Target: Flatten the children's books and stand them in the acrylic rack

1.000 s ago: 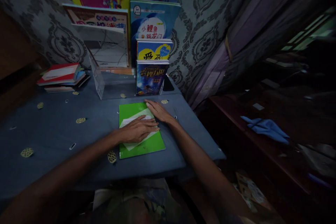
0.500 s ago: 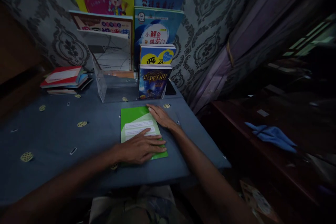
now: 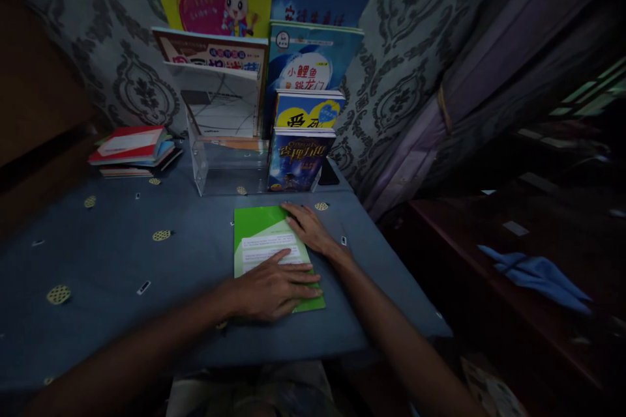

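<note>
A green booklet (image 3: 259,231) with a white label lies flat on the blue-grey tablecloth (image 3: 122,273). My left hand (image 3: 274,290) rests flat on its near end, fingers stretched out and pointing right. My right hand (image 3: 313,228) lies flat along the booklet's far right edge, fingers extended toward its top corner. Neither hand grips anything. Just behind the booklet a clear acrylic stand (image 3: 220,163) holds upright children's books (image 3: 298,159).
Taller picture books (image 3: 313,65) lean against the patterned curtain at the back. A stack of thin books (image 3: 132,150) lies at the far left. To the right the table ends; a dark wooden bench with a blue cloth (image 3: 535,273) stands beyond.
My left hand has slid from the middle of the booklet toward its near end, uncovering the white label. My right hand stays at the top right edge. The camera shifted slightly.
</note>
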{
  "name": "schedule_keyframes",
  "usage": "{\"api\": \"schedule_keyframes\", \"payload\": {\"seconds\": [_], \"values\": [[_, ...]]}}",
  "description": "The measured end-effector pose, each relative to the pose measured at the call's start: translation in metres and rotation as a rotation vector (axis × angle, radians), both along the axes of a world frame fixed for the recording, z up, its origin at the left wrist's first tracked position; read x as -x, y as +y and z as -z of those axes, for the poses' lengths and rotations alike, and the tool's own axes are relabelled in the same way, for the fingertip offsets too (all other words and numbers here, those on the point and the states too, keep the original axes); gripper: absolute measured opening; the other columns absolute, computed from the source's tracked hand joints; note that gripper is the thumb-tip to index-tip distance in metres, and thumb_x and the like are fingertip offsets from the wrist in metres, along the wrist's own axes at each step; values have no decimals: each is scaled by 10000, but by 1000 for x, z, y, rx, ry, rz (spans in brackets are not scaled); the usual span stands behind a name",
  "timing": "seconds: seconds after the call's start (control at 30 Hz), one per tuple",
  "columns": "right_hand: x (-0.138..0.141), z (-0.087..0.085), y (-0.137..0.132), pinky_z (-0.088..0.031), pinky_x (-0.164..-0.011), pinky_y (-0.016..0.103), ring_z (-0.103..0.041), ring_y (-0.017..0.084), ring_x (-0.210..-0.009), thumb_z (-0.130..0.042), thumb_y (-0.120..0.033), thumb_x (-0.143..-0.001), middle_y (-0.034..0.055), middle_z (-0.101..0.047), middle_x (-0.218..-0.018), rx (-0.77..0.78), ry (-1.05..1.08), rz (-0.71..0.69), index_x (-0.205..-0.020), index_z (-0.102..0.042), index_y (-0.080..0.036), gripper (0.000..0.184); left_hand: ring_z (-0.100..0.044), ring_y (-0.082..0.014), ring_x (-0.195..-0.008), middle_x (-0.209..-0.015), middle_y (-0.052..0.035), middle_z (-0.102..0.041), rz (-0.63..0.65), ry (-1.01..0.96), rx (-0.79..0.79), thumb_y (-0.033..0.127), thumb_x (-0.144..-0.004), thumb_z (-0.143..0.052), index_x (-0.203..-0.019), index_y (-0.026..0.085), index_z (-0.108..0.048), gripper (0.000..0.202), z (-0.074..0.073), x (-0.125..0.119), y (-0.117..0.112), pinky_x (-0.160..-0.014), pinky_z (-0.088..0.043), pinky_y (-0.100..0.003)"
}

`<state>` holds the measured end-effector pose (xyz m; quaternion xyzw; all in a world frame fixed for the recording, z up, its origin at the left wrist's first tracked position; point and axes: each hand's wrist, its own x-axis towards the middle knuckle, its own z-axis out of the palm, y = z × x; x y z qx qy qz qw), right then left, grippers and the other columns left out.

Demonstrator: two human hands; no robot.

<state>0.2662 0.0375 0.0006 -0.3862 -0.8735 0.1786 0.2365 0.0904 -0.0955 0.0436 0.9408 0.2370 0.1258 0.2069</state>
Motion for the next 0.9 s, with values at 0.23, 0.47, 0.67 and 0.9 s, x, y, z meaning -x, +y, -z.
{"api": "schedule_keyframes", "payload": {"seconds": [0.23, 0.47, 0.67, 0.9], "values": [[1, 2, -3, -256, -1180, 554, -393, 232, -1432, -386, -258, -987, 119, -509, -1486, -3, -36, -6, -1416, -508, -219, 447, -390, -211, -1433, -1485, -43, -506, 11, -9, -6, 229, -1007, -417, -1385, 270, -539, 399, 2, 1, 0, -1223, -119, -525], [4, 3, -6, -292, -1172, 547, -403, 235, -1426, -403, -234, -981, 135, -511, -1481, -42, -44, 8, -1385, -544, -196, 430, -384, -202, -1436, -1487, -36, -504, 5, -32, 5, 224, -1002, -428, -1374, 278, -550, 396, 4, 2, 0, -1226, -107, -520], [3, 5, -12, -330, -1163, 546, -450, 256, -1395, -409, -197, -956, 138, -544, -1449, -43, -32, 20, -1366, -570, -177, 440, -383, -210, -1437, -1479, -57, -511, 13, -35, 9, 203, -988, -430, -1378, 252, -546, 410, 4, 2, 0, -1219, -109, -541], [-3, 5, -25, -357, -1161, 535, -449, 257, -1396, -393, -220, -969, 137, -553, -1441, -47, 24, -2, -1361, -581, -181, 436, -410, -222, -1421, -1472, -68, -517, 15, -42, 6, 253, -1011, -402, -1376, 269, -552, 394, 1, 2, 0, -1212, -140, -539]]}}
